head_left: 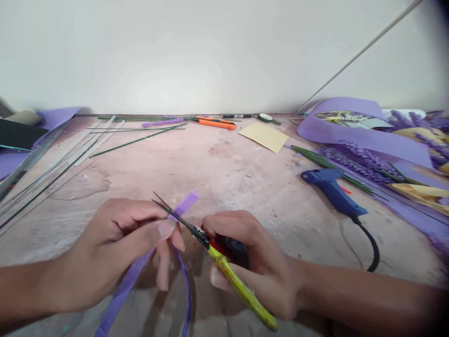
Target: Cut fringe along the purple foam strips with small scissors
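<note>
My left hand (pixel 140 238) pinches a purple strip (pixel 122 292) between thumb and fingers. The strip's short end sticks up past the fingertips, and two long tails hang below the hand. In my right hand (pixel 256 257) is a pair of scissors (pixel 242 290) with yellow-green on the near handle and some red by the fingers. Their thin dark blades are slightly apart and lie across the strip just above my left thumb. Whether the blades have cut into it, I cannot tell.
A blue glue gun (pixel 333 189) lies at right, its cord trailing toward me. Behind it are purple flower stems (pixel 365 164) and a purple sheet (pixel 336 133). A yellow card (pixel 264 136), an orange cutter (pixel 217 123) and green tape (pixel 268 119) lie at the back; thin rods (pixel 66 164) at left.
</note>
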`<state>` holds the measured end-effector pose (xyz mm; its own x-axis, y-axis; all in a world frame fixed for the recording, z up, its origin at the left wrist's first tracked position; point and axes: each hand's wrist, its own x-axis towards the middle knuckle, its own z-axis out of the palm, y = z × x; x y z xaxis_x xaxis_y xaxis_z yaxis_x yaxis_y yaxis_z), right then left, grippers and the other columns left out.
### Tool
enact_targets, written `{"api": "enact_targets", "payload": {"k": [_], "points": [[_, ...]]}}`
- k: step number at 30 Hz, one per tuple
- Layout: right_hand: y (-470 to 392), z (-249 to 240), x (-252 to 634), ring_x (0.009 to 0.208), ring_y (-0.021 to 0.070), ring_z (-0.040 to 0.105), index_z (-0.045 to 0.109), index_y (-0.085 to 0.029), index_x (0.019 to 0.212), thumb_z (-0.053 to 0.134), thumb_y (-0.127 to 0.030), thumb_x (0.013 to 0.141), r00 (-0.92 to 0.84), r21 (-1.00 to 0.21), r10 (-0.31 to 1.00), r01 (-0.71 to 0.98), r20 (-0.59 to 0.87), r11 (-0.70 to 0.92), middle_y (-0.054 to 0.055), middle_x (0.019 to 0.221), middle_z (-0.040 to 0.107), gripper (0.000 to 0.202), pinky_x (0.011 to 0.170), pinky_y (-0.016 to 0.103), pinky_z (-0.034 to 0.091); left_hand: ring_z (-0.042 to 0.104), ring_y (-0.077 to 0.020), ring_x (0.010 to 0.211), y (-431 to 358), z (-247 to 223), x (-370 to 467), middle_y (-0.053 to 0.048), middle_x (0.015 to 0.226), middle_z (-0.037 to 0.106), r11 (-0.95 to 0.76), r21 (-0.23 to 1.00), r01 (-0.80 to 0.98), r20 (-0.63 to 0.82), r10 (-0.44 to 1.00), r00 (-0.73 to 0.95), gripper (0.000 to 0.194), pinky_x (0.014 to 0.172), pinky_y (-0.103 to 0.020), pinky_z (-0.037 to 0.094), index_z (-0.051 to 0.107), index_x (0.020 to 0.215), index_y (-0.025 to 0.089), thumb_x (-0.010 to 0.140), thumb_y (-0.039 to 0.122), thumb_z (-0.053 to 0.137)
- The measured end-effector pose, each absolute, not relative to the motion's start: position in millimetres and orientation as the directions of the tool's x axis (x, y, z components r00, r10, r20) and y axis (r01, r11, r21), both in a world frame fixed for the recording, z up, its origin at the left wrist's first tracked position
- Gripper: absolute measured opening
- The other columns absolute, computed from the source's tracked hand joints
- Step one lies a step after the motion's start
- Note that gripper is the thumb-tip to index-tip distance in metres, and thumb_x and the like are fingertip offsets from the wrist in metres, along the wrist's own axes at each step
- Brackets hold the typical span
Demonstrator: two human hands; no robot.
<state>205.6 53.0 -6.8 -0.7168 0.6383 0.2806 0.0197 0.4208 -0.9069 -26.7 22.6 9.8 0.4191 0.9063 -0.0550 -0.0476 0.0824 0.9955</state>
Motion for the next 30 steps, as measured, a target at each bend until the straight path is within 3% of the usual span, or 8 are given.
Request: {"api": "enact_targets", "payload": {"k": [8,12,17,23,30], "points": [[56.5,-8.2,206.2,0.057,0.0092,0.029,0.040,-0.022,0.075,0.064,-0.042,0.097,-0.740,-0.868,0.567,-0.046,0.362,0.495,-0.007,0.066,0.032,0.038,0.053,0.024,0.025,0.067,-0.0147,0.043,25.6,14.0,-25.0,0.003,0.050,0.074,-0.023,1.000,0.017,0.015,0.918,0.397,0.025,0.049,-0.022,0.055,0.078,0.074,0.027,0.094,0.030,0.064],[56.3,-8.6,206.9,0.055,0.0096,0.028,0.035,-0.023,0.071,0.062,-0.048,0.098,-0.744,-0.879,0.587,0.000,0.319,0.477,-0.007,0.063,0.030,0.045,0.052,0.026,0.024,0.069,-0.0166,0.046,25.1,12.4,-25.5,0.001,0.053,0.076,0.083,0.995,-0.055,-0.053,0.909,0.413,0.023,0.048,-0.024,0.055,0.080,0.078,0.026,0.094,0.036,0.066],[55.9,-6.0,206.0,0.057,0.0097,0.029,0.043,-0.022,0.075,0.062,-0.044,0.098,-0.736,-0.870,0.579,-0.026,0.350,0.493,-0.006,0.067,0.037,0.037,0.053,0.025,0.027,0.070,-0.0169,0.056,24.3,10.5,-26.6,-0.002,0.061,0.079,0.170,0.976,-0.139,-0.095,0.897,0.433,0.024,0.058,-0.025,0.055,0.082,0.087,0.026,0.093,0.046,0.070],[53.3,-4.2,205.1,0.052,0.0090,0.027,0.033,-0.023,0.069,0.063,-0.046,0.096,-0.689,-0.850,0.653,0.100,0.316,0.517,-0.009,0.059,0.028,0.046,0.051,0.026,0.023,0.066,-0.0165,0.055,24.7,8.6,-28.3,0.000,0.062,0.078,0.116,0.992,-0.041,-0.092,0.922,0.377,0.027,0.053,-0.024,0.048,0.080,0.088,0.026,0.096,0.047,0.066],[51.1,-2.4,204.9,0.054,0.0097,0.036,0.039,-0.022,0.073,0.064,-0.046,0.092,-0.665,-0.739,0.652,0.220,0.364,0.637,-0.008,0.060,0.041,0.040,0.055,0.026,0.025,0.066,-0.0168,0.060,23.0,11.0,-34.4,0.000,0.066,0.075,-0.075,0.995,0.059,0.050,0.935,0.352,0.035,0.055,-0.026,0.047,0.078,0.079,0.024,0.102,0.042,0.057]]}}
